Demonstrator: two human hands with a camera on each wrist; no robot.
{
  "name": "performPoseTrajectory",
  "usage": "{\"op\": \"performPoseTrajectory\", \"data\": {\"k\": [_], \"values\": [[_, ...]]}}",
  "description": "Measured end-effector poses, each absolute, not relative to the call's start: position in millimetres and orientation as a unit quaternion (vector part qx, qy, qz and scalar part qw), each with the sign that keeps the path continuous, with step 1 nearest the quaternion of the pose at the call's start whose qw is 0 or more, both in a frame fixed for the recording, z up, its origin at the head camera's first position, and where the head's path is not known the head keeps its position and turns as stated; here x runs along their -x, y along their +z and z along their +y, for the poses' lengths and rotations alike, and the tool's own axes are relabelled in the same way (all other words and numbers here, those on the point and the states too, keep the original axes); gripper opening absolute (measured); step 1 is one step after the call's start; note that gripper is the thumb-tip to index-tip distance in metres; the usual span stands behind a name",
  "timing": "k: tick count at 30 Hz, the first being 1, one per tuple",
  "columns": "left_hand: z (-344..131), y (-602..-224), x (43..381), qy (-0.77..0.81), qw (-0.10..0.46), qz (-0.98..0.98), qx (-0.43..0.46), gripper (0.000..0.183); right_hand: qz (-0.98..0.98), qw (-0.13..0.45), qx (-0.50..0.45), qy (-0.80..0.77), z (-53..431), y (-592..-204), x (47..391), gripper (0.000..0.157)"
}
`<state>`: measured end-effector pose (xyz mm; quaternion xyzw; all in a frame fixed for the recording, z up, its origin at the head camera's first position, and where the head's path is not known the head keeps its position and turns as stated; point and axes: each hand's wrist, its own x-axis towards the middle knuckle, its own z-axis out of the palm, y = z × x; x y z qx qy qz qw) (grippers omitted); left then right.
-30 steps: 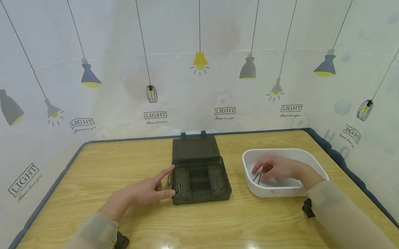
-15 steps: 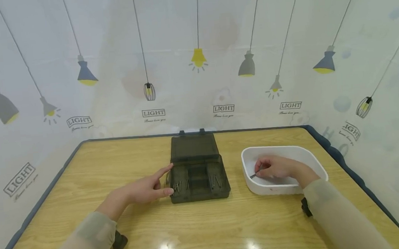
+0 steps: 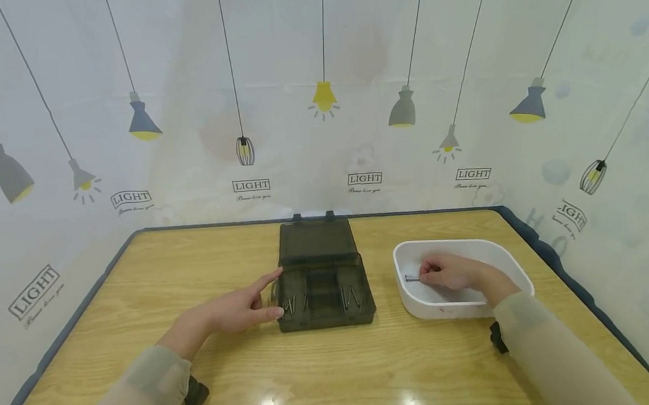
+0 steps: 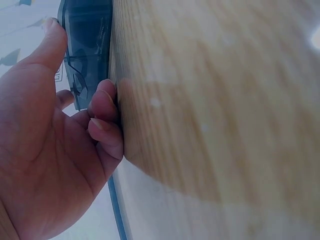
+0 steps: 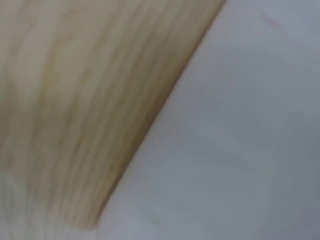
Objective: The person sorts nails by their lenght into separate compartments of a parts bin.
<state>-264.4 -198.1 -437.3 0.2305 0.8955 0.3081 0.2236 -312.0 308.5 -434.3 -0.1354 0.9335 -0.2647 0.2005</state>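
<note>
A dark see-through compartment box (image 3: 326, 317) lies with its lid (image 3: 316, 241) raised back. Thin metal screws (image 3: 350, 297) rest in its left and right compartments. Along the box's left side, my left hand (image 3: 232, 310) touches it with the index finger and thumb spread; the left wrist view shows its other fingers loosely bent. My right hand (image 3: 450, 271) is inside a white basin (image 3: 453, 310), pinching thin metal pieces (image 3: 412, 278) that look like screws, with their ends pointing left. Their threads are too small to see. The right wrist view shows only the basin's outer wall (image 5: 225, 130) and the tabletop.
Both stand on a wooden table (image 3: 337, 367) with a dark edge along the back and sides. A pale curtain (image 3: 290, 52) printed with lamps hangs around it. Black wrist cameras (image 3: 196, 394) sit under both forearms.
In the basin, my right fingers have closed on the thin metal pieces, which turned from slanting to lying nearly level and pointing left. My left hand stays at the box.
</note>
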Motion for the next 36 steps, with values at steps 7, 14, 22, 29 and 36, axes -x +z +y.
{"op": "performPoseTrajectory", "data": {"k": [7, 14, 22, 29, 36], "values": [[-198, -436, 264, 0.306, 0.228, 0.895, -0.232, 0.098, 0.935, 0.186, 0.117, -0.278, 313, -429, 312, 0.013], [-197, -435, 263, 0.305, 0.231, 0.894, -0.233, 0.099, 0.918, 0.147, 0.125, -0.347, 313, -420, 302, 0.018], [-198, -436, 264, 0.307, 0.226, 0.896, -0.228, 0.098, 0.893, 0.148, 0.146, -0.4, 297, -415, 291, 0.03], [-198, -436, 263, 0.31, 0.227, 0.893, -0.235, 0.099, 0.869, 0.121, 0.153, -0.454, 280, -406, 286, 0.03], [-198, -437, 265, 0.313, 0.228, 0.892, -0.231, 0.098, 0.833, 0.14, 0.156, -0.512, 260, -400, 281, 0.033]]}}
